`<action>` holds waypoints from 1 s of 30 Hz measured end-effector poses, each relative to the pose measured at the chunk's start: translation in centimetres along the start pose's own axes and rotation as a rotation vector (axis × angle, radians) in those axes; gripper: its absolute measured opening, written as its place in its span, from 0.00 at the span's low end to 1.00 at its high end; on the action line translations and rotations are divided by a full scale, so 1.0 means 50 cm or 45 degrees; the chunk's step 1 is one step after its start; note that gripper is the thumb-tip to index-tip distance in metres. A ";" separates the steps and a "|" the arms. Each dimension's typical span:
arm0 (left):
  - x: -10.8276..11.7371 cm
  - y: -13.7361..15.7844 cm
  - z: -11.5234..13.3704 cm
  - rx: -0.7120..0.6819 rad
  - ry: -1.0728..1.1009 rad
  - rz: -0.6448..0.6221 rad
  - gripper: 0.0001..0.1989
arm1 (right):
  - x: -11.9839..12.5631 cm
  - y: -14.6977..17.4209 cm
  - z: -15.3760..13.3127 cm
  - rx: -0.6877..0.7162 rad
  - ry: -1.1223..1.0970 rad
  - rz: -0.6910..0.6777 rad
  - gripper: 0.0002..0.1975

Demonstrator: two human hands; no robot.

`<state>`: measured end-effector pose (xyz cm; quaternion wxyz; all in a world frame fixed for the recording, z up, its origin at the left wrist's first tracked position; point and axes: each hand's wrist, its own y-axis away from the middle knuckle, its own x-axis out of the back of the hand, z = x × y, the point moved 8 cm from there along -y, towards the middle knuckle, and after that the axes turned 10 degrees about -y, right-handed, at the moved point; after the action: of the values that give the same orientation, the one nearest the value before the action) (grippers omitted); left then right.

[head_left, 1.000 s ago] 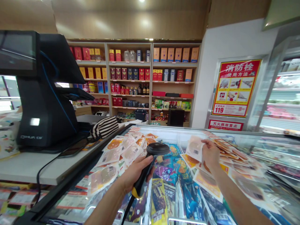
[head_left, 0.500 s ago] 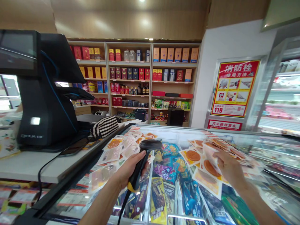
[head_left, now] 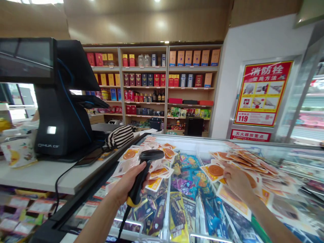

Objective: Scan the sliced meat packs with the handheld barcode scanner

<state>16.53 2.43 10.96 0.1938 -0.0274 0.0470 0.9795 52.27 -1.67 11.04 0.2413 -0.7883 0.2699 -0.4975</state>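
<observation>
Honestly, the left hand (head_left: 128, 182) has the scanner (head_left: 138, 182) clamped, but can't tell if the right hand (head_left: 236, 181) is pinching the flat packet (head_left: 214, 170) just left of its fingertips, so a clumsy drag could scatter the loose pile (head_left: 249, 158) beyond.

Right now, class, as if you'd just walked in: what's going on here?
A person's left hand holds a black handheld scanner over a display case. The right hand is on the other side, its fingers at the edge of a flat orange-and-white packet; whether they grip it is unclear. More packets lie in loose heaps on both sides, with bagged goods between them.
</observation>
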 end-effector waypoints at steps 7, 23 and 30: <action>0.054 0.017 0.009 -0.036 0.033 0.101 0.14 | -0.167 -0.040 -0.236 0.010 -0.490 -0.298 0.12; 0.055 0.053 0.002 -0.024 -0.036 0.025 0.15 | -0.274 -0.094 -0.259 -0.610 -1.323 -0.311 0.06; -0.059 0.028 0.009 -0.040 -0.139 -0.197 0.15 | -0.196 -0.080 -0.116 -0.877 -1.718 -0.037 0.07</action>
<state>18.69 0.08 11.71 0.2707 0.0195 0.0187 0.9623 44.17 7.13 9.49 0.0877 -0.9561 0.1935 0.2020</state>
